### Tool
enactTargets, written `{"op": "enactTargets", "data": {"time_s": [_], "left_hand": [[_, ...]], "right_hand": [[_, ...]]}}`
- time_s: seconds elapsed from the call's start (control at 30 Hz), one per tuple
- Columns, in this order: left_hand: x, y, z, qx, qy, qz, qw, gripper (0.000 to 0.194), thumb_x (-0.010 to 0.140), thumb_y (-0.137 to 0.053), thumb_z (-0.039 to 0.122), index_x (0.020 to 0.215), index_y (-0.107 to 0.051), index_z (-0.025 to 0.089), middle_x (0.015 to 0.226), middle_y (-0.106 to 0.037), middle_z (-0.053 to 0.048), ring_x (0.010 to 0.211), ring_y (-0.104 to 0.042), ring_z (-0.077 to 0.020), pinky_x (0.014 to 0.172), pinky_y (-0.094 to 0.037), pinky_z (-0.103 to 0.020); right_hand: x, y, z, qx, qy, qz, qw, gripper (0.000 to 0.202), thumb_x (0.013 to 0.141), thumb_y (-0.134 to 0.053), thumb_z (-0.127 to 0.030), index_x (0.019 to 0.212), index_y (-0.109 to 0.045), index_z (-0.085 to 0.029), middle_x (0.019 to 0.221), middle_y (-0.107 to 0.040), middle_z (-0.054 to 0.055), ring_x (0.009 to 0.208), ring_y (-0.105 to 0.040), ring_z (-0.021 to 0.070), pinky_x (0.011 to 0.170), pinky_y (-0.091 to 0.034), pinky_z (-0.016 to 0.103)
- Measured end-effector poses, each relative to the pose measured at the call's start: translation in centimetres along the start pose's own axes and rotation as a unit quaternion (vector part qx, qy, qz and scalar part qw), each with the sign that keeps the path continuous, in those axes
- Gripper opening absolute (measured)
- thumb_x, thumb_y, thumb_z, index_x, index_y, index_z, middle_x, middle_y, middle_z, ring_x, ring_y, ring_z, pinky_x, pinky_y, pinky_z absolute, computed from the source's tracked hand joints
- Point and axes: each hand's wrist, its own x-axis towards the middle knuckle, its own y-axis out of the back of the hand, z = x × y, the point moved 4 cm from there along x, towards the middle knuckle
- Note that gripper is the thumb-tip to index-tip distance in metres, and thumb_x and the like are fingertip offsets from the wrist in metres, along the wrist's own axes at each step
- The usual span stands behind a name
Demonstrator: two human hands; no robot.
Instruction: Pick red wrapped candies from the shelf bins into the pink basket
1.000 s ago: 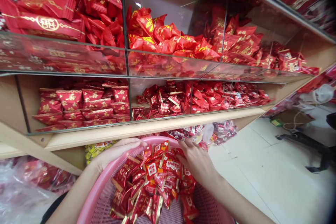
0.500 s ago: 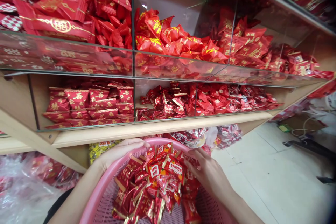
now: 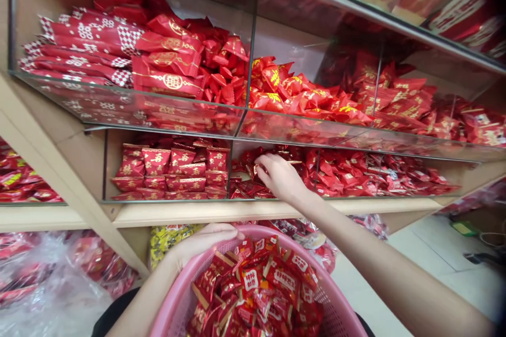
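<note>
Beneath the shelf, the pink plastic basket (image 3: 177, 300) is full of red and gold wrapped candies (image 3: 272, 284). My left hand (image 3: 211, 239) is closed over its far left rim, fingers wrapped on the edge. My right hand (image 3: 279, 176) reaches over the glass front of the lower shelf into a compartment of dark red wrapped candies (image 3: 249, 189). Its fingers are bent and a little apart, at the candies; nothing shows clearly between them. Part of the pile is hidden behind this hand.
Left of that compartment, red packets (image 3: 182, 168) stand in stacked rows. Above runs a glass-fronted shelf (image 3: 158, 110) with more red packets. Clear plastic bags (image 3: 59, 284) lie at lower left, and yellow packets (image 3: 169, 239) sit under the shelf. Tiled floor (image 3: 427, 253) lies at right.
My right hand has left the candies in the basket and moved up into the lower shelf compartment. The shelf appears farther right in view. My left hand stays on the basket rim.
</note>
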Motion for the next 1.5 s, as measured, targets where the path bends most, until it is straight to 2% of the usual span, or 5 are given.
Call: {"op": "enactTargets", "data": {"time_s": [0.27, 0.8, 1.2, 1.37, 1.5], "left_hand": [[-0.2, 0.3, -0.2, -0.023, 0.02, 0.021, 0.999, 0.034, 0.073, -0.061, 0.041, 0.095, -0.069, 0.016, 0.097, -0.068, -0.006, 0.09, -0.059, -0.0215, 0.08, -0.043, -0.028], [-0.1, 0.4, -0.6, -0.081, 0.044, 0.055, 0.994, 0.029, 0.069, -0.067, 0.038, 0.089, -0.07, 0.017, 0.095, -0.069, -0.005, 0.094, -0.059, -0.0235, 0.085, -0.042, -0.031], [0.2, 0.4, -0.5, -0.061, 0.016, 0.017, 0.998, 0.03, 0.076, -0.061, 0.036, 0.096, -0.068, 0.016, 0.102, -0.067, -0.007, 0.102, -0.056, -0.024, 0.093, -0.037, -0.032], [0.0, 0.2, -0.4, -0.062, 0.022, 0.006, 0.998, 0.028, 0.076, -0.06, 0.036, 0.093, -0.068, 0.015, 0.103, -0.066, -0.008, 0.094, -0.059, -0.0227, 0.086, -0.042, -0.031], [0.0, 0.3, -0.5, -0.034, 0.023, 0.002, 0.999, 0.032, 0.078, -0.057, 0.038, 0.096, -0.066, 0.014, 0.099, -0.066, -0.009, 0.086, -0.061, -0.0219, 0.078, -0.045, -0.031]], "right_hand": [[8.6, -4.5, 0.3, -0.063, 0.016, -0.075, 0.995, 0.025, 0.087, -0.049, -0.028, 0.108, -0.054, -0.016, 0.109, -0.057, 0.007, 0.095, -0.056, 0.0197, 0.082, -0.045, 0.04], [10.1, -8.2, -3.5, -0.139, -0.01, -0.174, 0.975, 0.028, 0.085, -0.051, -0.03, 0.11, -0.052, -0.016, 0.114, -0.054, 0.008, 0.097, -0.055, 0.0206, 0.08, -0.047, 0.042], [8.8, -8.1, -2.2, -0.028, 0.012, -0.103, 0.994, 0.026, 0.085, -0.052, -0.029, 0.107, -0.054, -0.014, 0.111, -0.055, 0.008, 0.096, -0.055, 0.0203, 0.08, -0.047, 0.041], [8.4, -6.8, -1.2, 0.105, -0.021, -0.044, 0.993, 0.022, 0.085, -0.052, -0.029, 0.101, -0.057, -0.015, 0.104, -0.059, 0.006, 0.093, -0.057, 0.0189, 0.081, -0.045, 0.041], [8.3, -5.5, -0.1, 0.261, -0.055, 0.039, 0.963, 0.018, 0.084, -0.048, -0.023, 0.088, -0.063, -0.016, 0.088, -0.065, 0.005, 0.086, -0.059, 0.0208, 0.078, -0.045, 0.036]]}}
